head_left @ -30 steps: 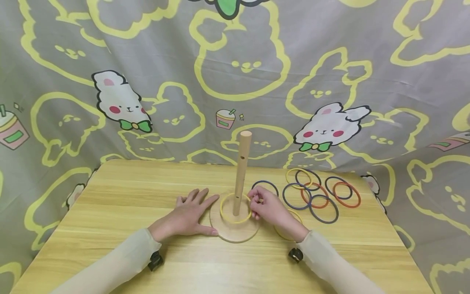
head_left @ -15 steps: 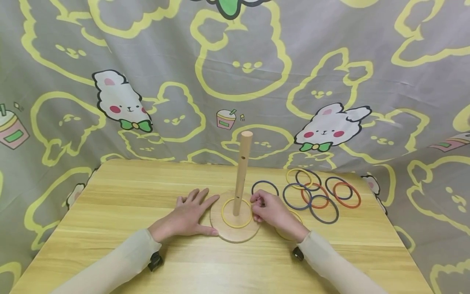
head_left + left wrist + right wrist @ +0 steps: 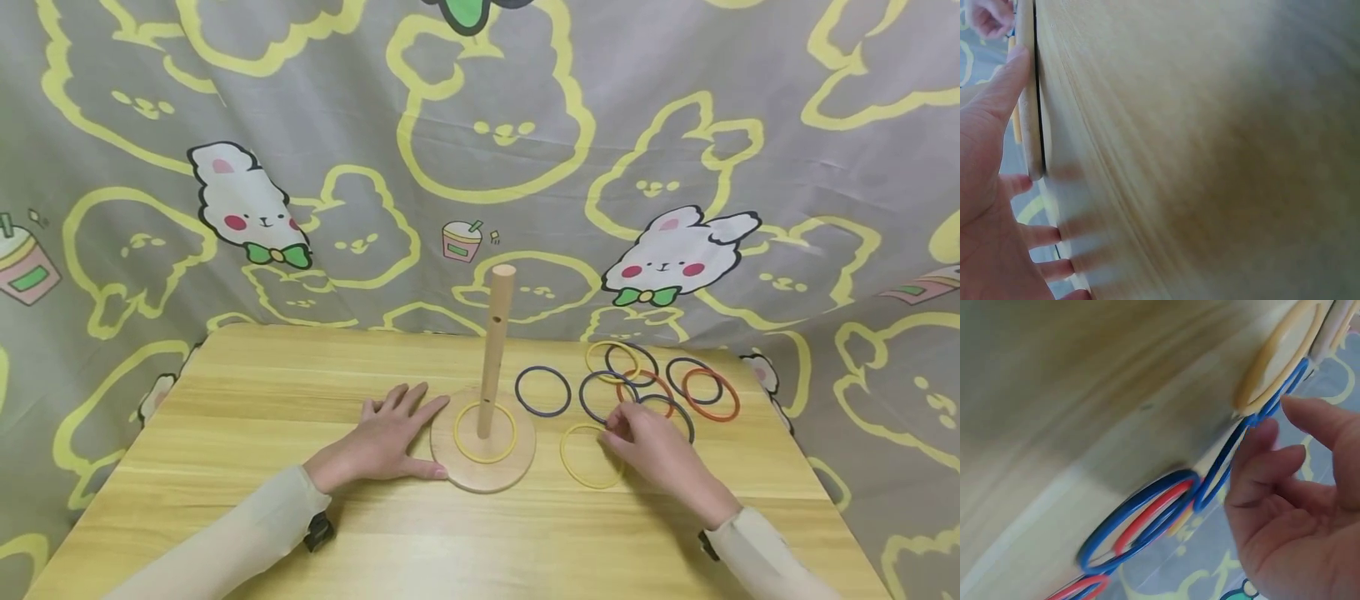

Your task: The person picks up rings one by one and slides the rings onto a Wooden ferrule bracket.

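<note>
My left hand (image 3: pixel 382 442) lies with spread fingers on the table, its thumb and index finger at the edge of a round wooden base (image 3: pixel 480 481). An upright wooden peg (image 3: pixel 494 350) rises from that base. Around the peg's foot, a yellow ring (image 3: pixel 486 462) lies flat on the base. My right hand (image 3: pixel 656 446) hovers beside a second yellow ring (image 3: pixel 562 454) on the table, fingertips close to its right rim. In the right wrist view, thumb and index finger are apart with nothing between them, near the yellow ring (image 3: pixel 1260 362).
A lone blue ring (image 3: pixel 543 416) lies right of the base. Farther right, several blue, red and yellow rings overlap, among them a red ring (image 3: pixel 711 419). A patterned curtain (image 3: pixel 337 125) hangs behind the wooden table (image 3: pixel 262 375).
The yellow ring has dropped from a tilt to lie flat around the peg. My right hand has let it go and moved right to the second yellow ring. My left hand stays put.
</note>
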{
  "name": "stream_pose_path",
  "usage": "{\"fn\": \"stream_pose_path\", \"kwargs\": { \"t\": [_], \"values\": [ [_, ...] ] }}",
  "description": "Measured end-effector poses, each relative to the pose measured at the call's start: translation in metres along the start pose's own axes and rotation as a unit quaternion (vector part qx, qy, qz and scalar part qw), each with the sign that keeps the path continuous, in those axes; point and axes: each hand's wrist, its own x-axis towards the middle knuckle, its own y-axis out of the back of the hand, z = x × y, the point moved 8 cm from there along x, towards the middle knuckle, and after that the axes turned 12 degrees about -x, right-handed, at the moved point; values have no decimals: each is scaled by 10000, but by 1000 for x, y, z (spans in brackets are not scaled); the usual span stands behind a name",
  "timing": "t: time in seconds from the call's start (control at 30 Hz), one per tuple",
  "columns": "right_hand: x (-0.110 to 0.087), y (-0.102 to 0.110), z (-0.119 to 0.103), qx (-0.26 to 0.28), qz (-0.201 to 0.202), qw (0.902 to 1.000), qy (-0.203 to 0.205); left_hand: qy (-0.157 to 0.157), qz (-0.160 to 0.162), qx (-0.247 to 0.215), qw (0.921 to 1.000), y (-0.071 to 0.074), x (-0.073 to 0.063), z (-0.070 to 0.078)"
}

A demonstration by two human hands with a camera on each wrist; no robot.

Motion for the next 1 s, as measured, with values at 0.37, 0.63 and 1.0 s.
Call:
{"fn": "stream_pose_path", "kwargs": {
  "t": [0.37, 0.63, 1.0],
  "values": [
    [-12, -9, 0, -279, -520, 9982, -43, 54, -69, -8, 10000, 0, 0, 0],
    [-17, -13, -41, 355, -714, 9920, 979, 45, -83, -22, 10000, -3, 0, -1],
    [-33, 27, -122, 875, 238, 9497, 2996, -7, -80, 15, 10000, -3, 0, 1]
  ]
}}
